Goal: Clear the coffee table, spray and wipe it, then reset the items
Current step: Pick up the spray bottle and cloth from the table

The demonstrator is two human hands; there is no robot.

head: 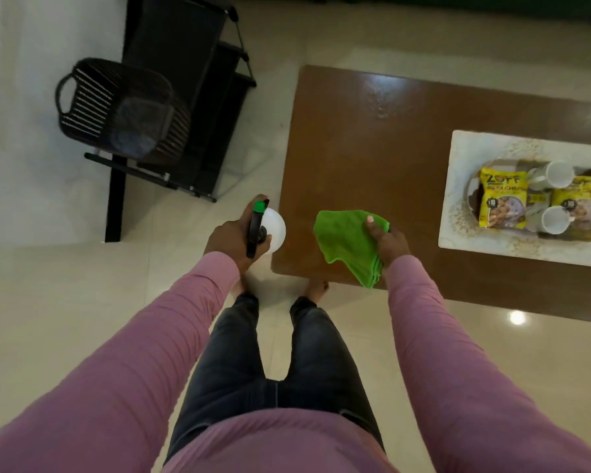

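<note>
My left hand [231, 238] grips a white spray bottle [273, 230] with a black and green trigger head, held just off the left edge of the brown coffee table [372, 138]. A folded green cloth [347, 238] hangs from my right hand [388, 240], which pinches it above the table's near left corner. On the table's right part lies a white mat [464, 158] bearing a round tray [473, 196] with two yellow snack packets [500, 203] and two white cups [553, 174].
A black slatted basket [116, 107] stands on a black metal rack [191, 97] to the left of the table, against a white wall. Pale glossy floor tiles [65, 285] surround the table. My feet are at the table's near left corner.
</note>
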